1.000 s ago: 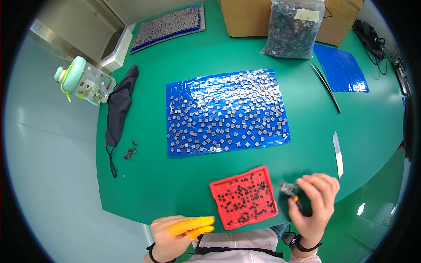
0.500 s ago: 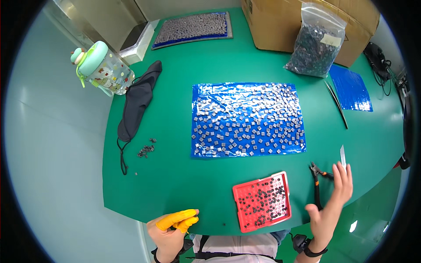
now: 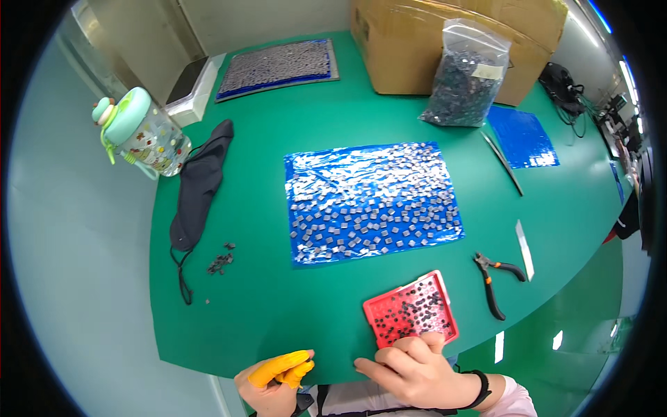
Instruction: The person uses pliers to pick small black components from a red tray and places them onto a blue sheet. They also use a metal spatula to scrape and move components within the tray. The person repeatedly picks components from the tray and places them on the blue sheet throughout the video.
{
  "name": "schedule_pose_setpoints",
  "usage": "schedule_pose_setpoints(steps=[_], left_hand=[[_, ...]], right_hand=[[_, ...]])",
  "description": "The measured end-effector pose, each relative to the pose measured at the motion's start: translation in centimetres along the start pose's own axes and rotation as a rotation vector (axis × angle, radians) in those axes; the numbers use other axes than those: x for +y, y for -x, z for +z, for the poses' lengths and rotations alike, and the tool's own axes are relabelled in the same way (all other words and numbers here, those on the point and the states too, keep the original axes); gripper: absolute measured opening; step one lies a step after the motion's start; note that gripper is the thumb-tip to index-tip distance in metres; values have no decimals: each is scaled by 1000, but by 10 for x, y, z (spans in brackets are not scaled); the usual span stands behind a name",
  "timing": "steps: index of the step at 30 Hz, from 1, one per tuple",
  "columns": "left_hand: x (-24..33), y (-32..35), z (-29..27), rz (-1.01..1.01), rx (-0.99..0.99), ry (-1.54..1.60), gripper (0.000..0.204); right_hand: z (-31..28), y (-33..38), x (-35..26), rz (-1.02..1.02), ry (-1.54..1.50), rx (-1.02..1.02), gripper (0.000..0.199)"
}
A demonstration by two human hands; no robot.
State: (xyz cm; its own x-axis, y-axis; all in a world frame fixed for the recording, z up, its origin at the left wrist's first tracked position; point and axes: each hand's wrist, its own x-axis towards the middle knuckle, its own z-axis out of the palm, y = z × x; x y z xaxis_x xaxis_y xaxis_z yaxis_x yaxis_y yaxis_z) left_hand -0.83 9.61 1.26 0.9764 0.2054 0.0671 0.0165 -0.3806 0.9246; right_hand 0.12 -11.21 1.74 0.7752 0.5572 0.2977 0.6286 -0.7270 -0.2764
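Observation:
My left hand, with yellow covers on its fingers, is closed in a pinch at the table's near edge. Whatever lies between those fingertips is too small or hidden to name. My right hand lies over the near edge of the red tray, one finger stretched out to the left onto the green tabletop. Its other fingers are bent and partly hidden, with nothing visible held in them. Many small black round pieces lie in the tray. Beyond it is a blue sheet covered with small grey square pieces.
Right of the tray lie cutting pliers, a slim blade and tweezers. A bag of dark pieces leans against a cardboard box. At left are a bottle, a dark cloth item and loose dark bits.
My right hand has swung left from beside the pliers to the tray's near edge, one finger reaching the tabletop. My left hand stays pinched in nearly the same place. The view has shifted.

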Motion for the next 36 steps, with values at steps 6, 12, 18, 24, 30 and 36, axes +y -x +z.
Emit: schedule_pose_setpoints(steps=[6,12,18,24,30,36], left_hand=[[-10,6,-4,-55,-23,107,17],[-10,11,4,-5,-78,147,17],[9,13,14,23,-103,195,18],[26,8,31,-21,-170,213,16],[41,4,43,-155,-192,326,13],[43,0,50,-182,-178,342,12]], right_hand=[[-7,2,-5,59,-123,9,33],[-20,4,20,176,10,217,37],[-57,42,91,712,315,424,36],[-61,92,137,952,258,423,27],[-63,86,136,901,243,427,21],[-61,89,137,887,345,344,16]])
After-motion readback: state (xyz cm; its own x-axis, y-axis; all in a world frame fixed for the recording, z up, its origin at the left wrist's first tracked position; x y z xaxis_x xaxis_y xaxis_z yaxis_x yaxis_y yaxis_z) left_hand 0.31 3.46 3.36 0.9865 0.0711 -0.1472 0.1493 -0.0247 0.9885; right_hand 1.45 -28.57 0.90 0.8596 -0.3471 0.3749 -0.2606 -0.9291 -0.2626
